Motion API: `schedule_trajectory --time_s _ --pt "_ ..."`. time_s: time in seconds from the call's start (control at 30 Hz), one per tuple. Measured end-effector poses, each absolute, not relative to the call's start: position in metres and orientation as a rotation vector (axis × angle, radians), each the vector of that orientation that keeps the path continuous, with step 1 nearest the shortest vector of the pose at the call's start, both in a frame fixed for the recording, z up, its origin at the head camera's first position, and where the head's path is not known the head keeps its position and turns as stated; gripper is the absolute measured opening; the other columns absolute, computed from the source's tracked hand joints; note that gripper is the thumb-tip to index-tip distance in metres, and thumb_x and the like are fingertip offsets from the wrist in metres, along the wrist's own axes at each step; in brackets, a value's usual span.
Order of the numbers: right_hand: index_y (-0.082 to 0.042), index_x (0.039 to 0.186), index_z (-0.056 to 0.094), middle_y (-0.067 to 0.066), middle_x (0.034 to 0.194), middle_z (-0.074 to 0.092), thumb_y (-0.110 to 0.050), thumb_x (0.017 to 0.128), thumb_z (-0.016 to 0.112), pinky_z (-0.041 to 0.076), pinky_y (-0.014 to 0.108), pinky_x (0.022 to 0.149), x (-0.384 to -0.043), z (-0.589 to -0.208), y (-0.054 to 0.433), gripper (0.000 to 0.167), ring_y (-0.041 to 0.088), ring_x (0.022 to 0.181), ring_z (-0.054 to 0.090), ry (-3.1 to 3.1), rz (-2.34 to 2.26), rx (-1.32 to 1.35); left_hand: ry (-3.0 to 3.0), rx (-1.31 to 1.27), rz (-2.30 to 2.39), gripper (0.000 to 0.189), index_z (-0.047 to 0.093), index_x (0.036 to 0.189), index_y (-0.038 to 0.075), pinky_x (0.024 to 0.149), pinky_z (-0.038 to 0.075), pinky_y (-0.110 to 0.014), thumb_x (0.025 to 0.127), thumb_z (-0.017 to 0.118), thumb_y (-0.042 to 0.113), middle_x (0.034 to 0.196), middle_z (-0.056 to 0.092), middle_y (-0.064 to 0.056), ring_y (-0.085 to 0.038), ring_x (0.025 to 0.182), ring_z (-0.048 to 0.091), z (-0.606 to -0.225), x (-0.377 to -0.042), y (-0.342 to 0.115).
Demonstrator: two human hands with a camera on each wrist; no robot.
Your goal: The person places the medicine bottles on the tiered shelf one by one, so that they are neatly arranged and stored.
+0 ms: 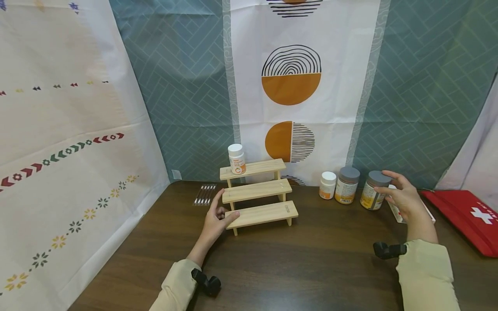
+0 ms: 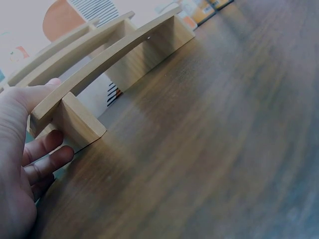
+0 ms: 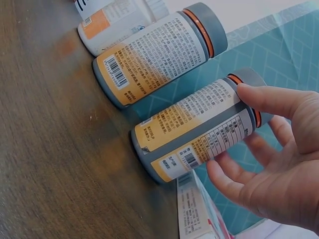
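Currently, the left hand grips the left end of the wooden stand, thumb on its lowest step; the right hand holds a grey-lidded jar by its lid and upper side. Taking clock directions as the head view shows them, this jar sits at three o'clock from the stand, apparently upright on the table. At its nine o'clock, just beside it, is a second grey-lidded jar; with a high grip, a sideways swing could knock that over. A white box lies close by at four o'clock and might snag the fingers. On the top step, at the stand's eleven o'clock, stands a white-capped bottle; a tug from the left hand could topple it.
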State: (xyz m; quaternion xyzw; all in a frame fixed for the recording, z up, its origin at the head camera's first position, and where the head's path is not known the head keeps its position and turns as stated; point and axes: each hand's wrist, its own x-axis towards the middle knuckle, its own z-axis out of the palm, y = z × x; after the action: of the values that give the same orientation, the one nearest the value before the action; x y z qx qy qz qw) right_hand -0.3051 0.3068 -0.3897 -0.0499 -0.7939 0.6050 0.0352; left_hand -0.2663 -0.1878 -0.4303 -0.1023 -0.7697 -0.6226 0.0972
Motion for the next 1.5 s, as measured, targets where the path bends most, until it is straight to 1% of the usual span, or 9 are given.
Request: schedule_trajectory --time_s 0.3,0.4,0.5,0.67,0.83,0.93,1.07,1.2,1.5 --pt "-0.048 0.145 0.028 0.013 0.164 0.007 -0.028 0.095 0.064 0.019 0.059 0.118 -0.306 -0.391 0.307 0.065 0.033 0.147 0.017 -2.407 1.918 -0.162 -2.287 -0.303 -1.837 0.084 0.025 0.155 0.018 0.050 0.034 -0.021 0.086 0.072 0.005 0.065 0.043 0.001 -0.005 0.051 0.033 -0.431 -0.267 -0.188" --pt "-0.047 0.146 0.029 0.010 0.162 0.017 -0.029 0.095 0.064 0.019 0.059 0.118 -0.306 -0.392 0.307 0.065 0.035 0.147 0.015 -2.393 1.926 -0.166 -2.285 -0.304 -1.840 0.084 0.025 0.155 0.018 0.050 0.035 -0.021 0.086 0.072 0.005 0.065 0.043 0.000 -0.006 0.051 0.033 -0.432 -0.267 -0.188" --pt "-0.046 0.143 0.033 -0.004 0.138 0.041 -0.031 0.093 0.066 0.020 0.060 0.118 -0.306 -0.392 0.307 0.062 0.035 0.144 0.018 -2.369 1.926 -0.176 -2.279 -0.302 -1.848 0.085 0.025 0.155 0.019 0.050 0.034 -0.021 0.086 0.072 0.005 0.065 0.043 0.000 -0.006 0.051 0.033 -0.432 -0.267 -0.188" --pt "-0.047 0.134 0.040 -0.028 0.104 0.037 -0.028 0.092 0.068 0.017 0.060 0.118 -0.305 -0.392 0.306 0.054 0.028 0.137 0.028 -2.304 1.965 -0.210 -2.278 -0.301 -1.860 0.085 0.025 0.155 0.019 0.049 0.035 -0.021 0.086 0.072 0.004 0.065 0.042 0.000 -0.005 0.050 0.033 -0.432 -0.266 -0.188" --pt "-0.047 0.123 0.046 -0.028 0.104 0.040 -0.019 0.091 0.070 0.010 0.053 0.122 -0.303 -0.387 0.305 0.049 0.000 0.112 0.042 -2.163 2.090 -0.224 -2.275 -0.302 -1.864 0.084 0.025 0.155 0.020 0.049 0.035 -0.021 0.086 0.072 0.004 0.066 0.043 0.000 -0.005 0.050 0.033 -0.430 -0.266 -0.187" --pt "-0.044 0.120 0.048 -0.027 0.106 0.042 -0.014 0.089 0.071 0.018 0.041 0.122 -0.302 -0.383 0.305 0.049 -0.008 0.101 0.043 -2.063 2.168 -0.207 -2.274 -0.305 -1.862 0.085 0.025 0.155 0.019 0.050 0.035 -0.021 0.086 0.072 0.004 0.067 0.044 -0.001 -0.006 0.051 0.034 -0.429 -0.266 -0.187" --pt "-0.041 0.121 0.050 -0.026 0.107 0.043 -0.010 0.087 0.073 0.020 0.035 0.120 -0.300 -0.379 0.303 0.051 -0.010 0.094 0.045 -1.976 2.207 -0.187 -2.274 -0.305 -1.863 0.085 0.024 0.155 0.019 0.050 0.035 -0.021 0.086 0.072 0.004 0.067 0.044 -0.001 -0.005 0.051 0.034 -0.429 -0.267 -0.187" --pt "-0.039 0.123 0.051 -0.026 0.107 0.044 -0.008 0.086 0.073 0.004 0.045 0.124 -0.299 -0.375 0.301 0.053 -0.008 0.100 0.044 -1.914 2.214 -0.202 -2.275 -0.302 -1.866 0.085 0.024 0.155 0.020 0.050 0.035 -0.021 0.086 0.072 0.004 0.067 0.044 -0.001 -0.006 0.051 0.034 -0.430 -0.267 -0.187" --pt "-0.035 0.127 0.051 -0.023 0.109 0.044 -0.007 0.086 0.074 0.020 0.033 0.118 -0.295 -0.364 0.298 0.055 -0.004 0.105 0.043 -1.823 2.210 -0.178 -2.283 -0.297 -1.843 0.084 0.025 0.155 0.019 0.052 0.034 -0.020 0.086 0.072 0.005 0.066 0.042 0.000 -0.005 0.052 0.033 -0.430 -0.266 -0.187"
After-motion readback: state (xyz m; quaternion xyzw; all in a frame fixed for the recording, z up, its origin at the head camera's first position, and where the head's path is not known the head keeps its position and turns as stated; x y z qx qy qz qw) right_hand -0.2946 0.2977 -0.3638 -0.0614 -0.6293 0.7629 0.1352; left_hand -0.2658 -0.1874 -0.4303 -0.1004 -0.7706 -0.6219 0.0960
